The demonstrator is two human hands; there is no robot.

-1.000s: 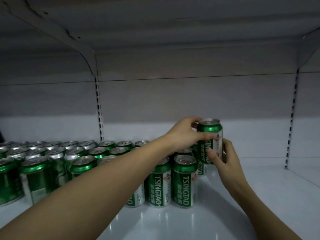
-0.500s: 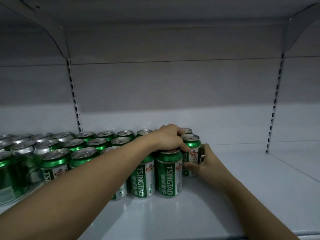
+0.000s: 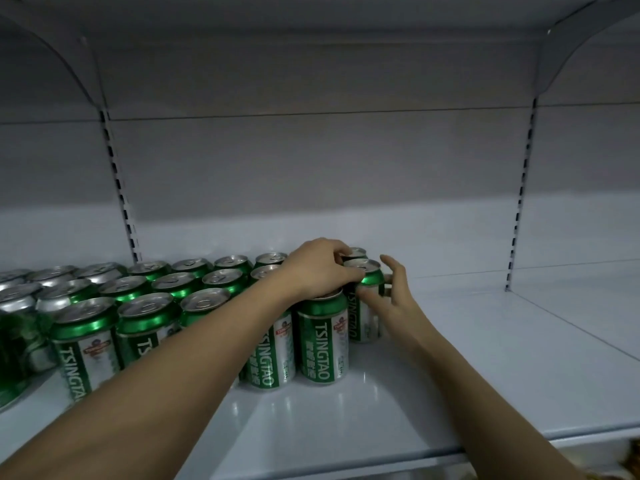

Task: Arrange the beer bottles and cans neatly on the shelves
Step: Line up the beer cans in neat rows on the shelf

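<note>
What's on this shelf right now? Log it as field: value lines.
shelf: white, under a second shelf
Tsingtao cans: green, upright, in rows on the left part
end can: upright, at the right edge of the rows
left hand: fingers curled over the end can's top
right hand: thumb and fingers around the end can's side

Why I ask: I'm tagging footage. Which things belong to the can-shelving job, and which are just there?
Job: end can, with left hand and right hand on it; rows of green cans; shelf.
Just there: slotted uprights; curved brackets; back panel.
</note>
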